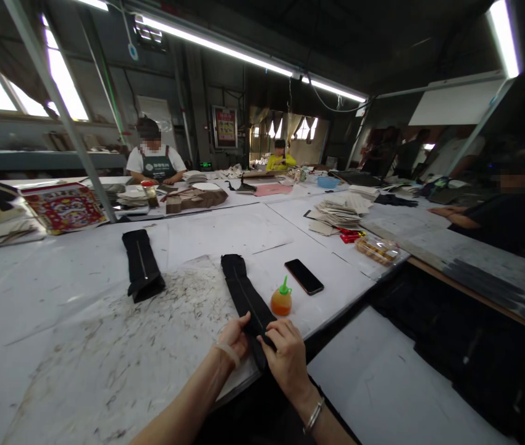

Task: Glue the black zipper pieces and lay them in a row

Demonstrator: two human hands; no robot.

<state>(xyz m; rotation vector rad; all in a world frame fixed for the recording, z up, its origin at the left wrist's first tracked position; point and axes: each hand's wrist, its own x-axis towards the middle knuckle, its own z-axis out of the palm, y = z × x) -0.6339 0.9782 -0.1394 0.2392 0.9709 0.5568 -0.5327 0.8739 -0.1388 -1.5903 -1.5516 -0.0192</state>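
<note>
A long black fabric strip with a zipper (244, 290) lies on the white table (225, 238), running away from me. My left hand (233, 339) pinches its near end from the left side. My right hand (285, 358) grips the same end from the right, fingers curled over it. A small orange glue bottle with a green cap (281, 301) stands just right of the strip. A second black zippered piece (141, 264) lies farther left on the table.
A black phone (304, 276) lies beyond the bottle. Stacks of paper pieces (339, 212) and a clear packet (377, 248) sit at the right. Other people sit across the table (155, 162) and on the right (506, 213). A grey post (65, 114) slants up at the left.
</note>
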